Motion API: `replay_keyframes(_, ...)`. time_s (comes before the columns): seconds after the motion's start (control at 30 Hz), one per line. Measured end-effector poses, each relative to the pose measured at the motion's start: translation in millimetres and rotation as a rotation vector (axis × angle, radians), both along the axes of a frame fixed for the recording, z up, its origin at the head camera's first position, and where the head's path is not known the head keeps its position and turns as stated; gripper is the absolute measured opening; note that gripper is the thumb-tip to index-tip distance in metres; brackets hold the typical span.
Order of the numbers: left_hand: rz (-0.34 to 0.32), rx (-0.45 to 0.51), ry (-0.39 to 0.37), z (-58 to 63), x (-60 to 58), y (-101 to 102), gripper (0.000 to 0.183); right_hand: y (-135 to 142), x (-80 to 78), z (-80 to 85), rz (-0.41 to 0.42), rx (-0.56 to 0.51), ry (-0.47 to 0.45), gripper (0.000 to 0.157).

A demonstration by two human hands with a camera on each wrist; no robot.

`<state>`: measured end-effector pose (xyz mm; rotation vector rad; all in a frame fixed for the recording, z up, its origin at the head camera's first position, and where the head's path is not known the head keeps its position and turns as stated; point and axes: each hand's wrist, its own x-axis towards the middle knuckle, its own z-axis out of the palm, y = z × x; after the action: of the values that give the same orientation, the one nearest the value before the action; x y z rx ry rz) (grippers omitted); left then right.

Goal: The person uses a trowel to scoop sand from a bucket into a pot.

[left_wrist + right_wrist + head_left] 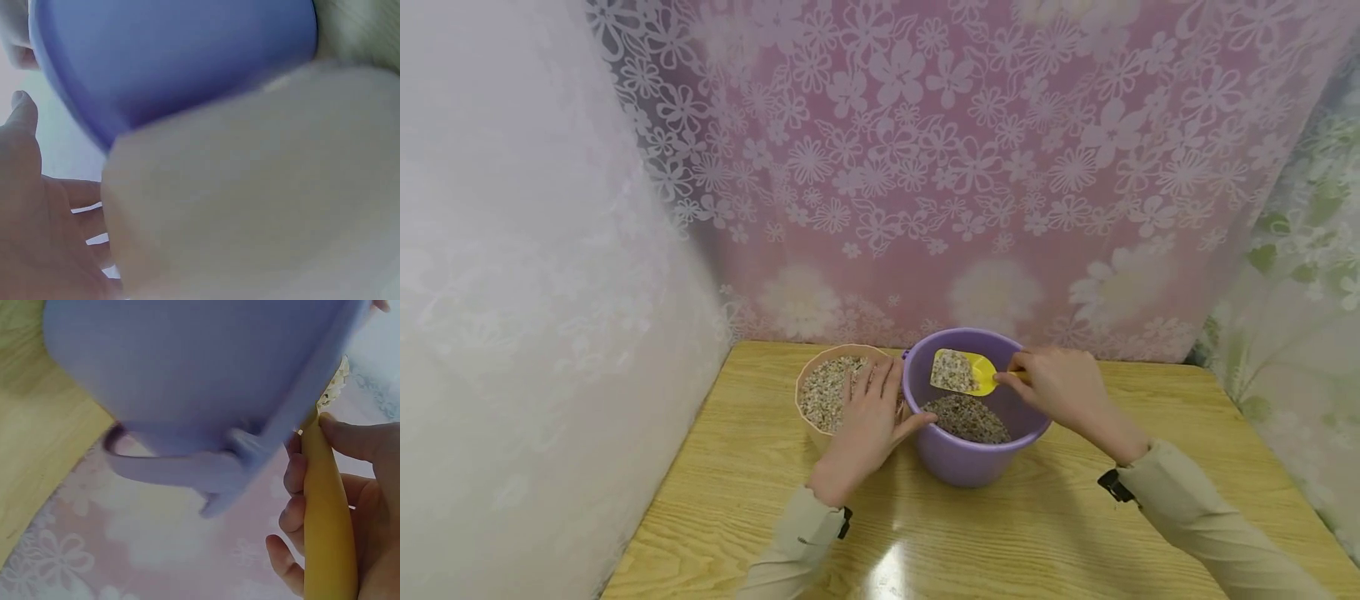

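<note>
Yellow scoop (984, 374), loaded, gripped by right hand (1066, 385) over the bucket (966, 463); left hand (867, 423), fingers straight, across the bowl (262, 194).

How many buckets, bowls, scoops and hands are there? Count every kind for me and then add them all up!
Buckets: 1, the purple bucket
Bowls: 1, the peach bowl
Scoops: 1, the yellow scoop
Hands: 2, the left hand and the right hand
Total: 5
</note>
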<state>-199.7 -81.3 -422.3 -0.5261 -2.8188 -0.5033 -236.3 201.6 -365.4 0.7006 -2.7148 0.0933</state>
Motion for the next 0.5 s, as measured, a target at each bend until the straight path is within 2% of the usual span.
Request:
replay_keyframes(0.03,0.010,0.007,-0.002,0.9,-0.4,-5,0.097,-2,-0.4,4.1,-0.002,-0.001,-0.011,0.030)
replay_keyframes(0.17,0.045,0.017,0.069,3.3,-0.3,-28,0.093,-13,-2.4,20.6,-0.002,-0.003,-0.041,0.033)
replay_keyframes(0.27,0.078,0.066,0.082,4.7,1.3,-47,0.092,-25,-6.4,31.7,0.006,-0.004,-0.052,0.033)
replay_keyframes(0.4,0.137,0.113,0.028,4.5,4.1,-69,0.092,-46,-13.6,41.9,0.028,-0.006,-0.079,0.032)
replay_keyframes(0.5,0.181,0.111,-0.011,2.1,6.6,-83,0.092,-64,-18.3,46.5,0.049,-0.003,-0.104,0.035)
